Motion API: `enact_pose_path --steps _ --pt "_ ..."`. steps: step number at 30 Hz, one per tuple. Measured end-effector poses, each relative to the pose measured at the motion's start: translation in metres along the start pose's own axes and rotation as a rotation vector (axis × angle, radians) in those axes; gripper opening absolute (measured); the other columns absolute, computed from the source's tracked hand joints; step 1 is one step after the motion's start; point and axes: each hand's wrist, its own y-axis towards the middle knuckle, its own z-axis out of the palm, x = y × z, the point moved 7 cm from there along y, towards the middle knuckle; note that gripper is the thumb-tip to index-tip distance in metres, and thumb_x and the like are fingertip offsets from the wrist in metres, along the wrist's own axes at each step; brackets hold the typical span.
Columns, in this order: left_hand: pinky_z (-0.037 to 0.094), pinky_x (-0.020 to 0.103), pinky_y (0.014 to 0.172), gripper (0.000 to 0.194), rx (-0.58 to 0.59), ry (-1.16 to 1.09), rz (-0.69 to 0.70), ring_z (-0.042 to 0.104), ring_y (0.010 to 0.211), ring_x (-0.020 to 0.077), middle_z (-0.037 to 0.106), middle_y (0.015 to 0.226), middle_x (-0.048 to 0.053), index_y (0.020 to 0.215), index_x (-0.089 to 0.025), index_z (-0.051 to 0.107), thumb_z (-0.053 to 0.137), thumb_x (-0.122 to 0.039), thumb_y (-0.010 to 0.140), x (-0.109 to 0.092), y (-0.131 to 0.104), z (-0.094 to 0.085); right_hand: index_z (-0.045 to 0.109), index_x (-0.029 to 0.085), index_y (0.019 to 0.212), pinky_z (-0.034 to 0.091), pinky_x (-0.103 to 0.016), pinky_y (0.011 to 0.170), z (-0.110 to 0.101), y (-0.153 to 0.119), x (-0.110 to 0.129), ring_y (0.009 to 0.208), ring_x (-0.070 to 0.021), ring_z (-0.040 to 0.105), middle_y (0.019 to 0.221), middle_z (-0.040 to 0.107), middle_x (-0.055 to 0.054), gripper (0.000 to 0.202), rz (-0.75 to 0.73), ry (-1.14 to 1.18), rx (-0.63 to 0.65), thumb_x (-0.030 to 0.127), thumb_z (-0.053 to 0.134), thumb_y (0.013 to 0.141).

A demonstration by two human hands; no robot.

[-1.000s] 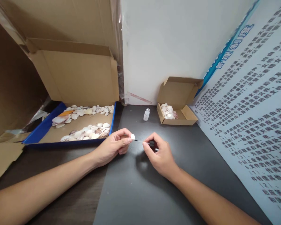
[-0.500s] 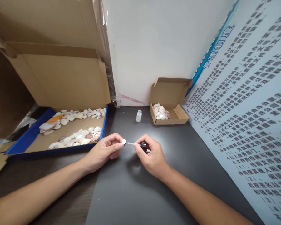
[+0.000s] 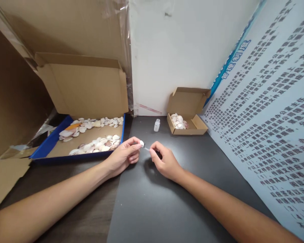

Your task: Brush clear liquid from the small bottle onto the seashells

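My left hand pinches a small white seashell between thumb and fingertips. In my right hand is a thin applicator brush with a clear stem and a dark tip. That tip is at the shell, apparently touching it. Most of the brush's handle is hidden behind my right fingers. Beyond the hands, a small clear bottle with whitish contents and no cap stands upright on the dark grey mat.
A blue-edged cardboard box with several shells lies open at left. At the back right, a smaller open cardboard box holds white shells. A white board rises behind, and a printed poster borders the right.
The camera view has shifted, so the boxes and bottle appear farther right. The brush now slants more, and its black cap, visible earlier, is hidden by my right hand. Both holds continue.
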Motion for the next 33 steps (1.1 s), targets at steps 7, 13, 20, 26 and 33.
enact_pose_path --steps 7,13,20,26,33 --pt "0.021 0.019 0.047 0.019 0.004 -0.017 -0.003 0.027 0.044 0.0049 0.034 0.05 -0.01 0.082 -0.021 0.053 0.07 -0.03 0.084 0.001 0.001 -0.002 0.05 0.022 0.085 0.036 -0.024 0.057 0.004 0.002 0.0 0.056 -0.0122 0.047 0.065 0.051 0.005 0.012 -0.015 -0.039 0.035 0.027 0.046 0.095" --pt "0.02 0.019 0.046 0.021 -0.008 -0.026 -0.021 0.027 0.043 0.0047 0.034 0.048 -0.01 0.08 -0.02 0.053 0.072 -0.029 0.082 0.001 0.001 0.001 0.05 0.021 0.082 0.034 -0.025 0.057 -0.003 0.002 -0.006 0.056 -0.0131 0.048 0.066 0.054 0.003 0.014 0.026 -0.099 0.011 0.027 0.047 0.095" --pt "0.02 0.018 0.047 0.021 -0.022 -0.023 -0.014 0.028 0.043 0.0044 0.035 0.049 -0.01 0.081 -0.02 0.053 0.073 -0.028 0.081 0.001 0.0 0.001 0.05 0.022 0.082 0.036 -0.024 0.056 -0.008 -0.002 -0.001 0.057 -0.0126 0.046 0.066 0.052 0.004 0.014 -0.013 -0.063 0.034 0.026 0.047 0.094" --pt "0.021 0.018 0.046 0.021 -0.018 -0.02 -0.03 0.029 0.043 0.0043 0.035 0.049 -0.01 0.081 -0.02 0.053 0.072 -0.028 0.082 0.002 0.001 0.0 0.05 0.022 0.081 0.037 -0.024 0.058 -0.007 -0.002 -0.002 0.059 -0.0126 0.047 0.067 0.053 0.004 0.014 -0.02 -0.046 0.066 0.024 0.047 0.094" --pt "0.026 0.018 0.046 0.018 -0.008 -0.014 -0.093 0.031 0.043 0.0046 0.034 0.05 -0.01 0.084 -0.019 0.055 0.07 -0.028 0.083 0.003 0.001 0.001 0.05 0.022 0.081 0.035 -0.023 0.056 -0.007 -0.002 -0.004 0.057 -0.0121 0.046 0.066 0.053 0.004 0.014 0.015 -0.044 0.093 0.024 0.048 0.095"
